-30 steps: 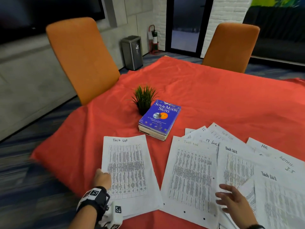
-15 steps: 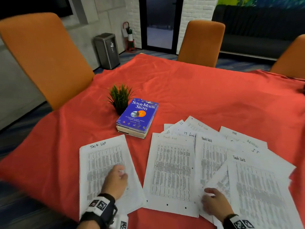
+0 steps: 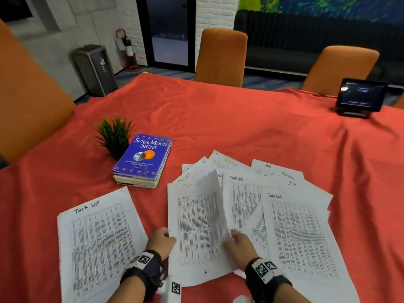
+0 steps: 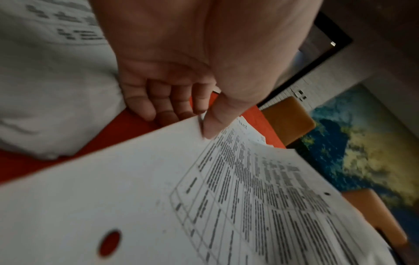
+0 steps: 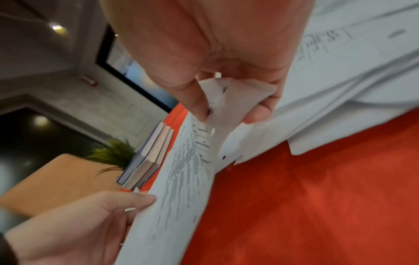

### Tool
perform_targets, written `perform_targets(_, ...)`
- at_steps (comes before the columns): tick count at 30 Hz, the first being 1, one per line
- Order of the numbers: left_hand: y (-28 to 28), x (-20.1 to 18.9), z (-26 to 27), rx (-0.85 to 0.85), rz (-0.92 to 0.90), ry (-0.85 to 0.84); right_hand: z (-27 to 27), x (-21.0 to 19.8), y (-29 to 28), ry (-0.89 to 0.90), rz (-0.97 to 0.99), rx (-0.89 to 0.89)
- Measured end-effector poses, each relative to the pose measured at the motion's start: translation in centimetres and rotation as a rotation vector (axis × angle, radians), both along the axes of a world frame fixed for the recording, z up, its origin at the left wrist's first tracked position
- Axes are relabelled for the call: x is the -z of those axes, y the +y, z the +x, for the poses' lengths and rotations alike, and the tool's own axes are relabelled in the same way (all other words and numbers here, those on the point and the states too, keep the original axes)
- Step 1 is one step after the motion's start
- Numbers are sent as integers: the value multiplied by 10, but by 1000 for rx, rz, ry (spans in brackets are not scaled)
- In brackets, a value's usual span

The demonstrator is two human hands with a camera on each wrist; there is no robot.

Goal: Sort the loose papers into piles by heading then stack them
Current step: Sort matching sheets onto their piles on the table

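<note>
A sheet headed "Task List" (image 3: 96,243) lies flat at the near left of the red tablecloth (image 3: 240,127). A second printed sheet (image 3: 196,228) is raised in the middle, its right side curling up. My left hand (image 3: 168,236) pinches its left edge, thumb (image 4: 211,123) on top and fingers underneath. My right hand (image 3: 231,236) pinches its lower right edge (image 5: 226,107) between thumb and finger. To the right, several loose papers (image 3: 297,232) overlap in a fan, with headings such as "Task List", "HR" and "IT".
A blue book (image 3: 143,158) on a small stack and a small green plant (image 3: 114,134) sit behind the left sheet. A dark tablet (image 3: 360,96) stands at the far right edge. Orange chairs (image 3: 220,55) surround the table.
My left hand left the left sheet and took the middle sheet's left edge. My right hand gripped its right edge, and the sheet rose and curled.
</note>
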State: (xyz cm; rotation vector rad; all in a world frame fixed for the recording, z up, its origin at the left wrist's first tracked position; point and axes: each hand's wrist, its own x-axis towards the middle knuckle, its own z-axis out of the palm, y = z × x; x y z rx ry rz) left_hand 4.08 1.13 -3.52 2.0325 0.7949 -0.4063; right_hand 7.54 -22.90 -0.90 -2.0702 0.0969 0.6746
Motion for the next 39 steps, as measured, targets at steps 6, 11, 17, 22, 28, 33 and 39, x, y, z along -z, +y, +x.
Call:
perform_targets(6,1,0,-5,-168,-330,-74,-9,-9,-17,-144,75,-83)
perform_targets(11,-1,17,4,-263,-417,-181,-14,-13,-37,4,125,-162)
perform_targets(17,-21,-9,6,-213,-389,-268,-5,-6,-100,-74,-98,212)
perform_targets(22,-37,-5,8,-237,-427,-179,2,12,-194,-38,-613,575)
perform_targets(28,-77,-19,3,-149,-477,-164,-7,33,-256,63,-588,620)
perform_targets(33,-97,-18,-3,-117,-492,-179,-7,21,-259,-124,-502,692)
perform_targets(39,-106,-19,-9,-146,-431,-196,-14,0,-254,-258,81,761)
